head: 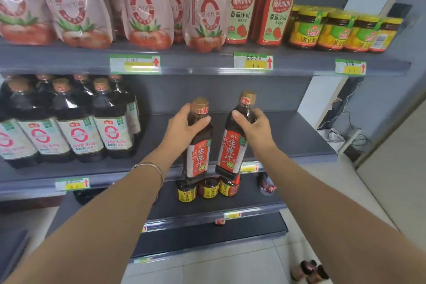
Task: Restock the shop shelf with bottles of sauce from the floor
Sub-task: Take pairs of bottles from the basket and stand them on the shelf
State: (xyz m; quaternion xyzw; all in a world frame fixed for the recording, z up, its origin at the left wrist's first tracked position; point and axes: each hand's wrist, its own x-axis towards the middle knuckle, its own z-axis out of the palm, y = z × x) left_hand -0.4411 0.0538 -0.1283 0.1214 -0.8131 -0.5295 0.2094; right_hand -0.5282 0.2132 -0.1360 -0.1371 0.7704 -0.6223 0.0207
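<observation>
Left hand (184, 124) grips left bottle (198, 145) at the neck, thumb and fingers curled round it just under the gold cap. Right hand (255, 129) has the same grip on right bottle (232, 143). Both bottles are dark with red labels and sit near frame centre, the right one at 3 o'clock of the left, close at the bases. Left bottle is near upright. Right bottle leans, cap toward 1 o'clock. Their bases overlap the front lip of the shelf (299, 136); can't tell if they rest on it. Stocked bottles (76, 127) stand on the same shelf at 9 o'clock. Jars (207, 188) sit one level down, at 6 o'clock of the pair. Floor bottles (309, 271) are at 5 o'clock, near the frame edge.
</observation>
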